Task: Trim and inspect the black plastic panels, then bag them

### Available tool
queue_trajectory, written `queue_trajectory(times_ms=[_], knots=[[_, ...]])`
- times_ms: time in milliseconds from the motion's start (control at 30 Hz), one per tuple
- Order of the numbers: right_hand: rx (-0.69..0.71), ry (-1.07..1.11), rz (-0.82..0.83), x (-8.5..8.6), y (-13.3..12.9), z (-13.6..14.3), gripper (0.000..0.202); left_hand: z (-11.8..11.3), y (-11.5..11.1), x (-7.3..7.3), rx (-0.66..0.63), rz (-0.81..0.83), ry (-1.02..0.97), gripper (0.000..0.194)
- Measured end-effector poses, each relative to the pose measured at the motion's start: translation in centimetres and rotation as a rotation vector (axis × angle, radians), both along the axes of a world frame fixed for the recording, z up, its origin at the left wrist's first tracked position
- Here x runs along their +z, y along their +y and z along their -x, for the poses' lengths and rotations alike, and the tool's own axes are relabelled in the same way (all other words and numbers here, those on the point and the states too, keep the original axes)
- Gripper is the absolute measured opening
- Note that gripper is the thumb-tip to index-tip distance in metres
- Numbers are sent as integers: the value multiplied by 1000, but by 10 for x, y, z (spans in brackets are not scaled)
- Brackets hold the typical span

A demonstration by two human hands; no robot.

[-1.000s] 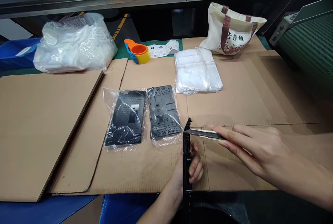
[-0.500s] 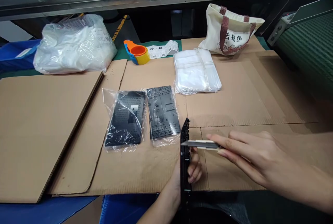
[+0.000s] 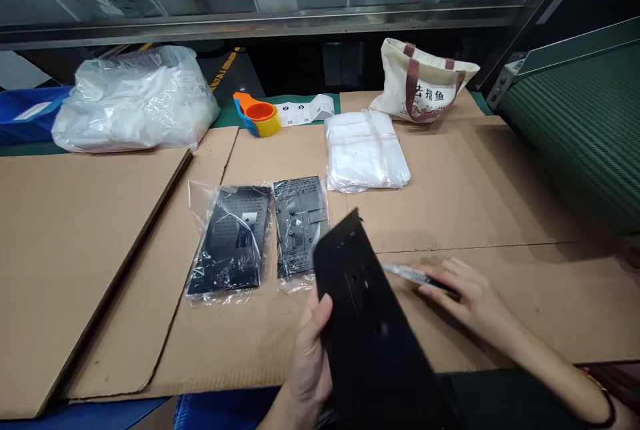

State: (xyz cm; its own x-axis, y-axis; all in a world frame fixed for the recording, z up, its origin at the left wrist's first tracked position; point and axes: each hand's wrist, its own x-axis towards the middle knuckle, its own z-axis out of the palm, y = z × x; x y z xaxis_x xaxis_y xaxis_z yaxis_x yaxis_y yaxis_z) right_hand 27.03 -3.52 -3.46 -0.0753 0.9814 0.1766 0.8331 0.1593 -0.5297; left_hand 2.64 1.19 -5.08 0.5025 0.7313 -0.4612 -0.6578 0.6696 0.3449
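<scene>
My left hand (image 3: 311, 350) grips a black plastic panel (image 3: 373, 323) by its left edge, thumb on the face turned toward me. The panel is tilted, and its lower end runs into the dark bottom of the view. To its right, my right hand (image 3: 467, 293) is closed around a utility knife (image 3: 417, 275), low over the cardboard. The knife's tip points left toward the panel, apart from it. Beyond the panel lie two black plastic parts in clear bags, a left bagged panel (image 3: 233, 240) and a right bagged panel (image 3: 300, 225).
Cardboard sheets (image 3: 480, 197) cover the table, with a thicker stack (image 3: 85, 237) at left. Behind are a full plastic bag (image 3: 137, 100), tape rolls (image 3: 257, 115), a paper strip (image 3: 305, 110), clear bags (image 3: 367, 153) and a cloth tote (image 3: 425, 80). A green conveyor (image 3: 580, 117) stands right.
The panel has turned from edge-on to show its broad face. My right hand has drawn the knife away from the panel's edge and lowered it. The view has shifted.
</scene>
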Motion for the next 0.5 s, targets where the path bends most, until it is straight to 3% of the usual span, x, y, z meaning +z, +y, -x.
queue_trajectory(times_ms=[133, 267, 400, 500], knots=[[223, -69, -3, -9, -8, 19, 21, 1, 24, 27, 121, -159, 62, 44], [213, 42, 25, -12, 7, 21, 22, -19, 50, 35, 114, -250, 196, 44], [26, 555, 90, -12, 44, -8, 43, -39, 66, 26, 59, -347, 245, 38], [-21, 1000, 126, -16, 72, -24, 55, -45, 69, 4, -24, -358, 295, 38]])
